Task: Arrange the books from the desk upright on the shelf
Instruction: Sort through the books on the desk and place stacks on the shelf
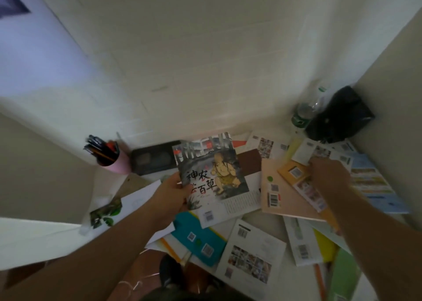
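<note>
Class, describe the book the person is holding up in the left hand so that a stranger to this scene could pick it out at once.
Start at the pink pen cup by the back wall of the desk. Just to its right, the left hand holds the illustrated book by its lower left corner. Unlike the books lying around it, it shows a painted crouching figure and large black and red characters.

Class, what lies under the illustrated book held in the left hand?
Under the illustrated book in the left hand lie a white book and a brown one; their middles are covered.
</note>
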`<state>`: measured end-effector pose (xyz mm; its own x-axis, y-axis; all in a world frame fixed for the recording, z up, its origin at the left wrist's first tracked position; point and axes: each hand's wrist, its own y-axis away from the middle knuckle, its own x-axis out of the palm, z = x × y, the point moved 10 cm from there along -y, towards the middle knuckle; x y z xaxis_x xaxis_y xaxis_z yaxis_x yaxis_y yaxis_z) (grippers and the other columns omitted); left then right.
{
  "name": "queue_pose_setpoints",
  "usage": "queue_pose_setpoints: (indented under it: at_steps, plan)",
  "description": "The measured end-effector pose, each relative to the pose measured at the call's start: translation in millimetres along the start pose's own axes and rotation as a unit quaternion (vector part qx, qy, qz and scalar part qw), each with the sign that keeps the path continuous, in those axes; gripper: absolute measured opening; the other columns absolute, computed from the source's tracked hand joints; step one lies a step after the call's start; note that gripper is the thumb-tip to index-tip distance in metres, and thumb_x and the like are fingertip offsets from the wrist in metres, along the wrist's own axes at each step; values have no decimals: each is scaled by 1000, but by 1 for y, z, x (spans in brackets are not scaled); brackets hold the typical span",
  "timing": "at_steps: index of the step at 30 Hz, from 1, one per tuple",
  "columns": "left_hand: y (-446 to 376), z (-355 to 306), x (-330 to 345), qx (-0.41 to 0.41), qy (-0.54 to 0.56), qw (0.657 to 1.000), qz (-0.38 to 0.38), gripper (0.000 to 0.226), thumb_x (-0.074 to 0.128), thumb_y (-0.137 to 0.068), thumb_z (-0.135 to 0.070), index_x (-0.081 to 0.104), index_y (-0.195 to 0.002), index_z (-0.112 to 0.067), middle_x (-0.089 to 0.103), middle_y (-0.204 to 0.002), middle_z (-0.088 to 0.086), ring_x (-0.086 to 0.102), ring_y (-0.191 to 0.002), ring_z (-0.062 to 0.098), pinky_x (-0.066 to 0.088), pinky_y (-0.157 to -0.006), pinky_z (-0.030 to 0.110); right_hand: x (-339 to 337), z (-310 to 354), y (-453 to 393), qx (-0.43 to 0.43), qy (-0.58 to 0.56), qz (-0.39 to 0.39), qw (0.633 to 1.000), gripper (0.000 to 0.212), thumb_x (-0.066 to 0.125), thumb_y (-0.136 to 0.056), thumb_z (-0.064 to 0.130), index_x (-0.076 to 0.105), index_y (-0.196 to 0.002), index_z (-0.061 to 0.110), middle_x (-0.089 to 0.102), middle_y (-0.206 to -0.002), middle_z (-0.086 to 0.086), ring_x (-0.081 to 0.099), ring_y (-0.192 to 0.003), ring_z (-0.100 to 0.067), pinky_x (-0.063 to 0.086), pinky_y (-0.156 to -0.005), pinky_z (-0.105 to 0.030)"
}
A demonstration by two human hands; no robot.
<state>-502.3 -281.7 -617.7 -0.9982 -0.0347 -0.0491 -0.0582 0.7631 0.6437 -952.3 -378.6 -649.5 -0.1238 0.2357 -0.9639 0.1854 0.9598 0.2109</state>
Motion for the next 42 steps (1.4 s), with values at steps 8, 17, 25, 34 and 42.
queue_pose_setpoints:
  at_steps: [8, 17, 25, 34, 42]
  plan:
    - [-5, 10, -14, -23, 6, 1000, -19, 17, 52, -107, -7, 63, -117, -15, 79, -104, 11, 76, -97, 34, 63, -79, 49, -42, 71, 46, -123, -72, 45, 989, 18, 47, -102, 35, 63, -97, 29, 69, -101, 1, 66, -88, -21, 55, -80, -39]
    - [-2, 21, -34, -20, 1, 998, -66, 21, 48, -108, -7, 63, -114, -21, 74, -114, 13, 71, -105, 35, 59, -92, 60, -98, 107, 103, -5, -520, -52, 852, 12, 61, -101, 20, 68, -93, 26, 70, -78, 11, 63, -64, -2, 48, -56, -16]
    - [1, 19, -43, -18, 35, 996, -77, 20, 48, -108, -5, 62, -116, -16, 74, -113, 13, 71, -104, 35, 58, -93, 60, -60, 94, 95, 154, -772, 4, 616, 10, 60, -101, 9, 71, -100, 9, 66, -113, -33, 65, -88, -38, 59, -82, -58]
    - [12, 8, -44, 3, 56, 998, -41, 23, 47, -109, -7, 62, -125, -13, 76, -115, 12, 73, -105, 34, 60, -90, 57, -47, 123, 111, 182, -811, 69, 552, 11, 60, -105, 10, 68, -104, 18, 67, -107, -14, 64, -89, -29, 57, -73, -41]
    - [28, 1, -32, -4, 129, 992, -13, 30, 41, -111, -15, 63, -131, -19, 76, -118, 13, 72, -107, 34, 58, -92, 53, -51, 158, 120, 148, -774, 82, 610, 11, 60, -106, 17, 69, -100, 19, 69, -100, -12, 64, -79, -24, 57, -61, -31]
